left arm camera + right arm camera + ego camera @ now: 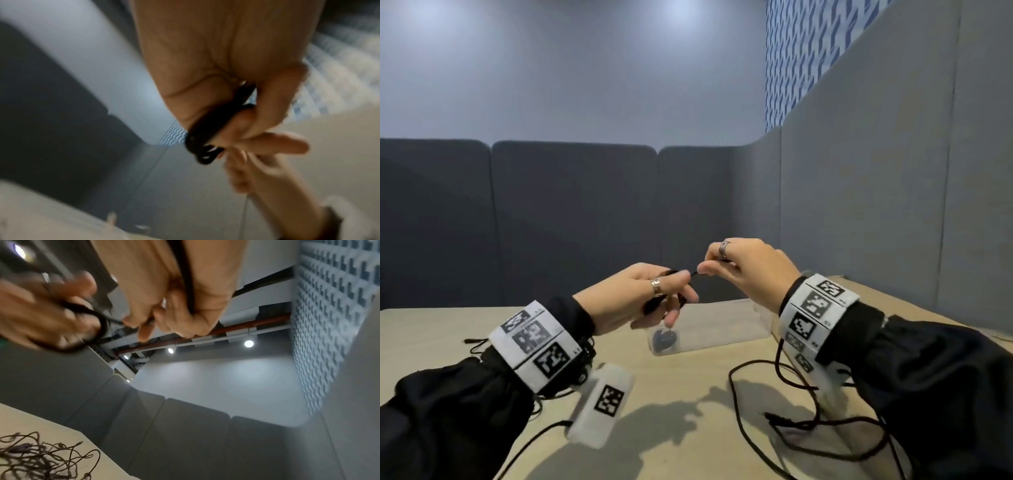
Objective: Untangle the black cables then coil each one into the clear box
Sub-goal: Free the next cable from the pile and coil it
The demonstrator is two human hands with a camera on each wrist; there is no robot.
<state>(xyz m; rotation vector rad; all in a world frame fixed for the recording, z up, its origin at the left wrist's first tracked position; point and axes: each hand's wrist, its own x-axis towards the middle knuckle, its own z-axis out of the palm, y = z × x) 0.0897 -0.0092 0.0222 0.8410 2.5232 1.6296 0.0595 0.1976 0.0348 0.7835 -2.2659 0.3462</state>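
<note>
Spanning both grips point(693, 274), black cable point(693, 273)

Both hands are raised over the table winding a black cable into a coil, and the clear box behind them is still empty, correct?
Not empty: in the head view the clear plastic box already holds a coiled black cable at its near end. The rest stands: left hand and right hand hold a black cable above the table.
</note>
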